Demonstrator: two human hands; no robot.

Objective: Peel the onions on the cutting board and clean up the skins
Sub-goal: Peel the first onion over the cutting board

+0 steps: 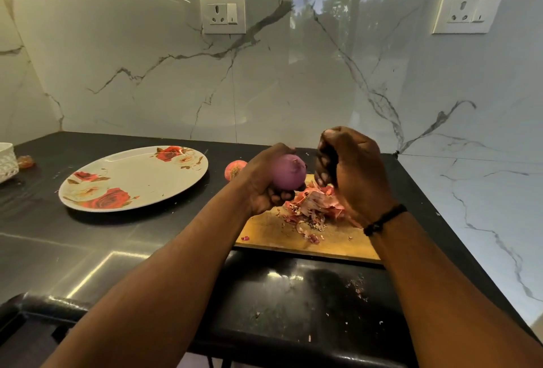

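We see the left hand wrapped around a smooth, round purple onion, holding it in the air above the far left corner of the pale wooden cutting board. The right hand hovers just beside it, fingers curled inward; whether a scrap of skin is pinched inside we cannot tell. Under both hands lies a loose heap of pink-brown papery onion skins, spread across the far part of the board.

Our worries from here are mostly about mess. The skins are light and flaky, and a careless sweep of the wrist could scatter them onto the glossy black stone worktop, where small flecks already lie near the front edge. The onion looks slick, so a loose grip could let it drop into the heap and scatter it.

A second, reddish onion sits on the worktop behind the board, close to the oval white plate with red rose prints; being round, it could roll if nudged. It seems to keep its skin, so we judge peeling unfinished and cleanup not begun.
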